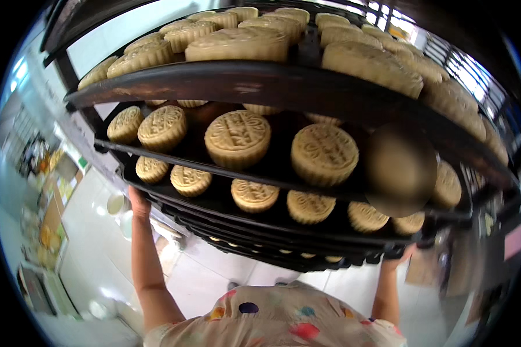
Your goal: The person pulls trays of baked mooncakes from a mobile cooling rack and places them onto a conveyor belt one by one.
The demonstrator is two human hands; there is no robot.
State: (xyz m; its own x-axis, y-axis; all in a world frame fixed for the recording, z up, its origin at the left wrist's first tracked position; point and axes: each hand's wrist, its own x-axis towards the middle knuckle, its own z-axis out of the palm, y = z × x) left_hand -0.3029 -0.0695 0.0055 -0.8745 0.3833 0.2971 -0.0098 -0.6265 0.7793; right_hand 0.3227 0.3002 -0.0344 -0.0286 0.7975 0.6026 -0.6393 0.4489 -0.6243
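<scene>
Dark baking trays sit one above another in a rack, bearing round golden mooncakes (238,139) with fluted sides and embossed tops. At the left end of a lower tray (272,225), my left hand (138,202) is closed around the edge, its fingers mostly hidden. My right hand (400,256) is at the right end of the same level, partly behind the dark tray edges; its fingers are hard to see. Mooncakes stand in a row along that tray. Just above it, another tray carries larger-looking mooncakes, one covered by a blurred round patch.
The top tray (249,87) bulges close in front of me, full of mooncakes. More tray edges are stacked below my hands. Dark rack bars rise at both sides. To the left, a cluttered surface (52,220) and a pale round container (117,204) stand near the tiled floor.
</scene>
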